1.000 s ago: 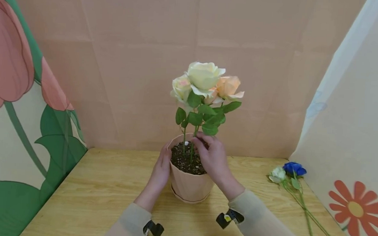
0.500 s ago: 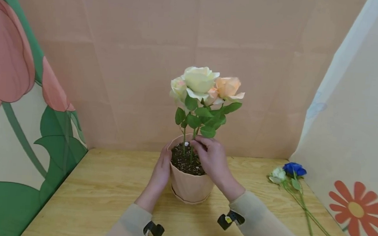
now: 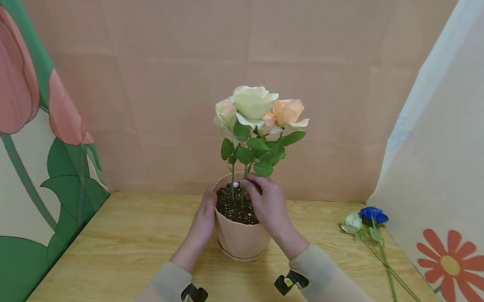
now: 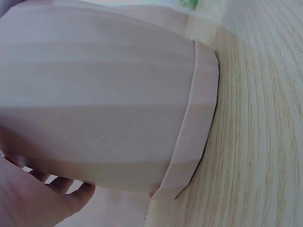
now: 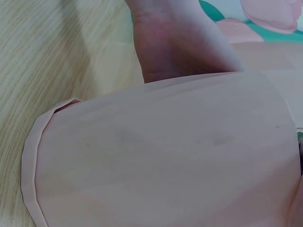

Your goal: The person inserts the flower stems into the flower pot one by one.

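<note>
A pale pink flower pot holds dark soil and upright roses. My left hand cups the pot's left side; in the left wrist view, its fingers lie along the pot wall. My right hand reaches over the right rim and appears to pinch the green stem of the large cream-white rose; the fingertips are partly hidden. Beside that bloom are a smaller cream-pink rose on the left and a peach rose on the right. Leaves hang below the blooms.
A blue rose and a pale green-white rose lie with crossed stems at the right of the wooden table. Behind stands a plain pinkish backdrop. Flower-printed panels flank both sides.
The large white rose has moved down and slightly left, with the right hand still at its stem. The left hand stays against the pot. The whole view has shifted slightly.
</note>
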A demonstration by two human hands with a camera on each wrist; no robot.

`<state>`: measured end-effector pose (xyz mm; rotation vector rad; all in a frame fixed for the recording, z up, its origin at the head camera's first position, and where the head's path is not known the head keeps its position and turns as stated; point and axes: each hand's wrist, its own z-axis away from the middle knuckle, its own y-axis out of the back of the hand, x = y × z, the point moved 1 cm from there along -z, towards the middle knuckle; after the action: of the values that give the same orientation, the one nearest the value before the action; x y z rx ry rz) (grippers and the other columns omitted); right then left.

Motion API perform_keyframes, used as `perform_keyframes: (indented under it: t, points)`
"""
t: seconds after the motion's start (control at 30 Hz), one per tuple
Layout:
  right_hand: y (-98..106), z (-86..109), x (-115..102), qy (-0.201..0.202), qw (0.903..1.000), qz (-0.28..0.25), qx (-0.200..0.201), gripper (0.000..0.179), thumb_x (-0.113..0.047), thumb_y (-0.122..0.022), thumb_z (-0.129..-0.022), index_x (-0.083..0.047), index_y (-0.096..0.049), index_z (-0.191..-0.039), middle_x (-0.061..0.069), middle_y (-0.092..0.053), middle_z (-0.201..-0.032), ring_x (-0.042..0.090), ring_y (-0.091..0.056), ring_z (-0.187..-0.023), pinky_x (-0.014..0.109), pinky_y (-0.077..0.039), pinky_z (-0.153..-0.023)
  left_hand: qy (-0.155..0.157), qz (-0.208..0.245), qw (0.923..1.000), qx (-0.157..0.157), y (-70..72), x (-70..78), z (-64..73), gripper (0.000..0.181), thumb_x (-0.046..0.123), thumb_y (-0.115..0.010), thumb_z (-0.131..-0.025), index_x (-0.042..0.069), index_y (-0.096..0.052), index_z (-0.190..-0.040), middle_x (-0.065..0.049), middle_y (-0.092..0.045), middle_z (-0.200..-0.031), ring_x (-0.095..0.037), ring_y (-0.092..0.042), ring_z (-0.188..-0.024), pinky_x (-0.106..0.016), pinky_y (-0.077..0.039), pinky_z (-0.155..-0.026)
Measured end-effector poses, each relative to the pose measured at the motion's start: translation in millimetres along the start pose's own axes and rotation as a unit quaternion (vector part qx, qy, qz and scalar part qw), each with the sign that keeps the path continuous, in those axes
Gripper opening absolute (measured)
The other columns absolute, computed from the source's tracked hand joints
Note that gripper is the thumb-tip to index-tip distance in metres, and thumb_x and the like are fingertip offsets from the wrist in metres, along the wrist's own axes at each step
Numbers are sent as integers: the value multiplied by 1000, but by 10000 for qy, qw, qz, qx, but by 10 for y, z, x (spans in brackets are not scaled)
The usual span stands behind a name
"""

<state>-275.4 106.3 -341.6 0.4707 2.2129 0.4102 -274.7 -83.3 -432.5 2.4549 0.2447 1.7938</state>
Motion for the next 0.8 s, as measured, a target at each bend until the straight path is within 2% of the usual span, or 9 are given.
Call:
perform_keyframes:
  t: [0.1,0.27,0.43,0.6,0.8]
  points:
    - [-7,3,0,-5,10000,-81,-1,15,-20,-71,-111,-8,-81,-111,2,-72,-85,22,-69,-74,33,-57,-62,65,-35,10000,10,14,-7,2,61,45,-23,-123,14,-28,-175,-18,-30,-178,-44,-26,-163,-69,-19,-130]
    - [-4,14,2,16,9999,-117,62,11,-21,-73,-110,-12,-80,-110,-1,-70,-85,19,-66,-72,32,-55,-61,-38,2,10000,-13,14,-6,-6,59,39,-24,-123,12,-29,-175,-19,-31,-178,-44,-26,-163,-68,-19,-130]
    - [15,24,-10,195,9997,-65,127,12,-24,-75,-109,-14,-81,-114,-5,-71,-90,14,-65,-76,32,-55,-63,-130,39,9999,-5,5,8,1,59,43,-25,-123,14,-30,-175,-18,-32,-178,-43,-27,-163,-67,-19,-131]
    - [18,23,-11,352,9992,-56,158,11,-27,-76,-108,-18,-81,-113,-7,-71,-89,13,-65,-77,31,-55,-63,-87,32,10000,11,6,3,8,60,43,-24,-123,13,-29,-175,-19,-30,-178,-43,-26,-164,-67,-18,-131]
    - [26,39,-13,120,9997,-187,40,14,-30,-76,-108,-18,-81,-113,-6,-73,-91,15,-67,-79,34,-57,-65,72,76,9999,-54,13,0,21,61,43,-23,-123,13,-25,-176,-19,-27,-179,-44,-23,-164,-69,-17,-131]
